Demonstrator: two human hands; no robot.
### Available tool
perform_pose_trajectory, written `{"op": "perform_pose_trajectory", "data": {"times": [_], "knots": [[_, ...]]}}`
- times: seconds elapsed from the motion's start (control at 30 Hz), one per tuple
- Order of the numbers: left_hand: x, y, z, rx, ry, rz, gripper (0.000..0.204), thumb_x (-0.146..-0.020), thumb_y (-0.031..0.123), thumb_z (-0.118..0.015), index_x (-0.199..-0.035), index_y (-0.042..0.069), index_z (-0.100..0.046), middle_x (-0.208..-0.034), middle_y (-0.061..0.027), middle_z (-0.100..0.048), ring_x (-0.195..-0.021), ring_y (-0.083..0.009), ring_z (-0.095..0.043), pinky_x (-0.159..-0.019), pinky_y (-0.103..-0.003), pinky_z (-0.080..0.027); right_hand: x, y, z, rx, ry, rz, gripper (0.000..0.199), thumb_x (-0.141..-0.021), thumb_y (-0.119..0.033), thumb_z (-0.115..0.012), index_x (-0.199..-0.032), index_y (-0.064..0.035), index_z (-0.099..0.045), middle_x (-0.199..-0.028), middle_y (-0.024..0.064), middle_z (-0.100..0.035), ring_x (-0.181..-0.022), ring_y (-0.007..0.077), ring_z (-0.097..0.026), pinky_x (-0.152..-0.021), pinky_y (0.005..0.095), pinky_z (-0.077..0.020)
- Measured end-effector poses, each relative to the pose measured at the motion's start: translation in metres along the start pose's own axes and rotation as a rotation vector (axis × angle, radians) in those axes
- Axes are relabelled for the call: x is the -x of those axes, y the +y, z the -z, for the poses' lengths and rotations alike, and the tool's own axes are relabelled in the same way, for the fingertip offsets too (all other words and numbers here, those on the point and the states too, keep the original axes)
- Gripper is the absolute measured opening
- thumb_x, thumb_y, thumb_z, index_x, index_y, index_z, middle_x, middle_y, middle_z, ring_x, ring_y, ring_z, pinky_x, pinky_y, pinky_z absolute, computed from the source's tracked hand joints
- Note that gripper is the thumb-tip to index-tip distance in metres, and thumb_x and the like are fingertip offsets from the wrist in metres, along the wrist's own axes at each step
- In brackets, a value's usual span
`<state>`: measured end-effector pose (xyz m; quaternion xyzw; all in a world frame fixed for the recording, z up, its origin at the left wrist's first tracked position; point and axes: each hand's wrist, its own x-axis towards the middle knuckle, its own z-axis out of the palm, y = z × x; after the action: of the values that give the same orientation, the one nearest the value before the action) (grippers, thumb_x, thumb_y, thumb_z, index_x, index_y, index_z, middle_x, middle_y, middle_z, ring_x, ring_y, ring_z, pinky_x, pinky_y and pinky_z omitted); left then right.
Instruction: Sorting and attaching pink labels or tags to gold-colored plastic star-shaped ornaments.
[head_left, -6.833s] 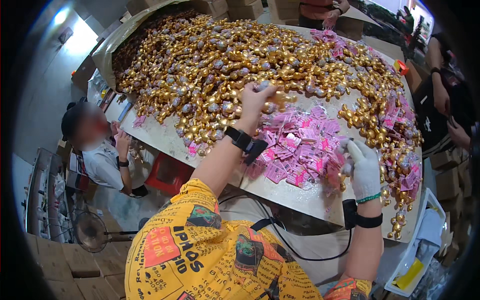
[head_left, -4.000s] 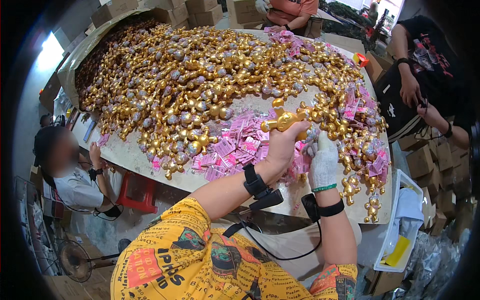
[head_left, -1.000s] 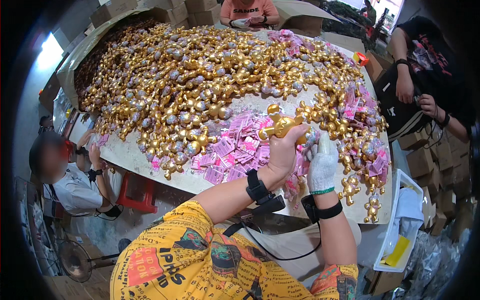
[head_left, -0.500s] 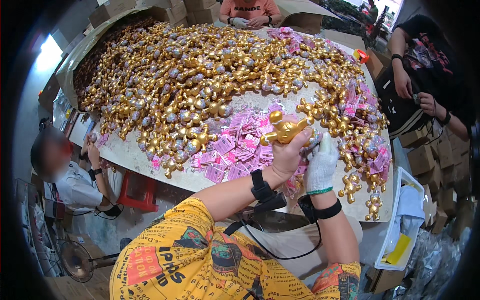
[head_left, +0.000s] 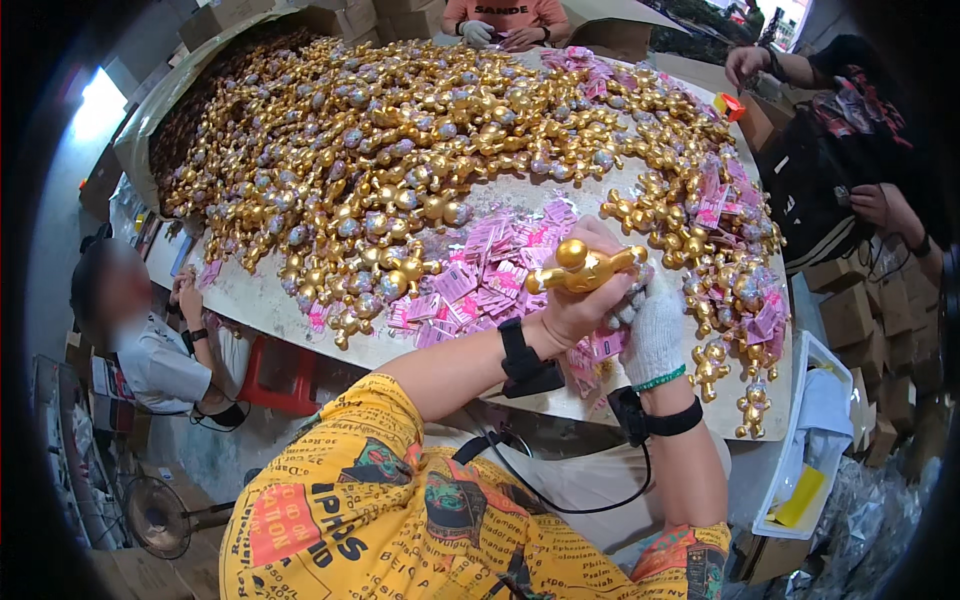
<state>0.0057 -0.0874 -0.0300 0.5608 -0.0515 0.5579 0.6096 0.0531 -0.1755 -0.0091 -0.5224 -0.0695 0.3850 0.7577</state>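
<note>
A shiny gold bear-like figurine (head_left: pixel 590 270) is gripped in my bare left hand (head_left: pixel 575 312), its rounded limbs sticking out above the fingers. My right hand (head_left: pixel 655 335), in a white knitted glove with a green cuff, is closed against the figurine's right side. Whatever lies between the gloved fingers is hidden. Just below the two hands, pink printed cards (head_left: pixel 600 348) show. To the left of my hands spreads a loose heap of pink cards (head_left: pixel 490 270) on the pale tabletop (head_left: pixel 530 197).
A huge pile of gold figurines (head_left: pixel 370 130) covers the far side, with more along the right edge. A white bin (head_left: pixel 790 450) with cloth stands at the right. Co-workers sit left (head_left: pixel 170 350), far (head_left: pixel 505 20) and right (head_left: pixel 850 130). A red stool (head_left: pixel 275 375) is at the left.
The figurine has turned in my left hand and shifted slightly right. My gloved right hand has moved a little right and down. The co-worker at the right has raised one hand.
</note>
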Motion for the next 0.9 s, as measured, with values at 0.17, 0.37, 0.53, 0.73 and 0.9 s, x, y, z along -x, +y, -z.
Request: {"op": "perform_pose_trajectory", "data": {"times": [0.17,0.37,0.53,0.73,0.9], "knots": [[0.004,-0.005,0.003,-0.084,0.048,0.028,0.013,-0.072,0.006,-0.062,-0.082,0.002,-0.056,-0.078,-0.0063,-0.055,-0.069,-0.0167,-0.053,-0.063,-0.027,-0.042,-0.009,0.009,0.002,0.034,0.022,0.105,0.025,-0.093,-0.029,-0.038,-0.080,-0.0124,-0.052,-0.060,-0.0030,-0.046,-0.048,0.0069,-0.042,-0.040,0.0218,-0.0326],[0.002,-0.010,-0.004,0.059,0.325,0.474,0.011,-0.075,0.009,-0.062,-0.081,0.001,-0.060,-0.080,-0.0026,-0.060,-0.069,-0.0110,-0.056,-0.066,-0.025,-0.044,-0.027,0.014,0.013,0.148,-0.083,0.255,0.029,-0.093,-0.030,-0.041,-0.075,-0.0116,-0.054,-0.056,-0.0048,-0.044,-0.045,0.0051,-0.038,-0.040,0.0205,-0.0276],[-0.008,-0.007,-0.005,0.385,0.541,0.717,0.011,-0.071,0.008,-0.064,-0.079,0.001,-0.059,-0.076,-0.0028,-0.059,-0.067,-0.0114,-0.055,-0.066,-0.025,-0.043,-0.025,0.009,0.010,0.210,-0.042,0.279,0.028,-0.093,-0.030,-0.042,-0.075,-0.0117,-0.055,-0.059,-0.0054,-0.045,-0.047,0.0040,-0.037,-0.042,0.0200,-0.0277],[-0.007,-0.006,-0.004,0.400,0.519,0.790,0.014,-0.071,0.008,-0.064,-0.082,0.000,-0.059,-0.078,-0.0037,-0.059,-0.070,-0.0117,-0.054,-0.068,-0.026,-0.042,-0.025,0.009,0.016,0.151,-0.038,0.259,0.026,-0.093,-0.026,-0.042,-0.080,-0.0096,-0.057,-0.062,-0.0060,-0.046,-0.052,0.0032,-0.039,-0.047,0.0195,-0.0303],[-0.007,-0.002,-0.008,0.381,0.559,0.812,0.015,-0.072,0.011,-0.064,-0.080,0.000,-0.059,-0.077,-0.0026,-0.059,-0.069,-0.0118,-0.054,-0.067,-0.026,-0.042,-0.021,0.011,0.013,0.253,0.005,0.368,0.025,-0.093,-0.024,-0.042,-0.079,-0.0092,-0.056,-0.061,-0.0056,-0.044,-0.053,0.0037,-0.039,-0.047,0.0200,-0.0297]]}}
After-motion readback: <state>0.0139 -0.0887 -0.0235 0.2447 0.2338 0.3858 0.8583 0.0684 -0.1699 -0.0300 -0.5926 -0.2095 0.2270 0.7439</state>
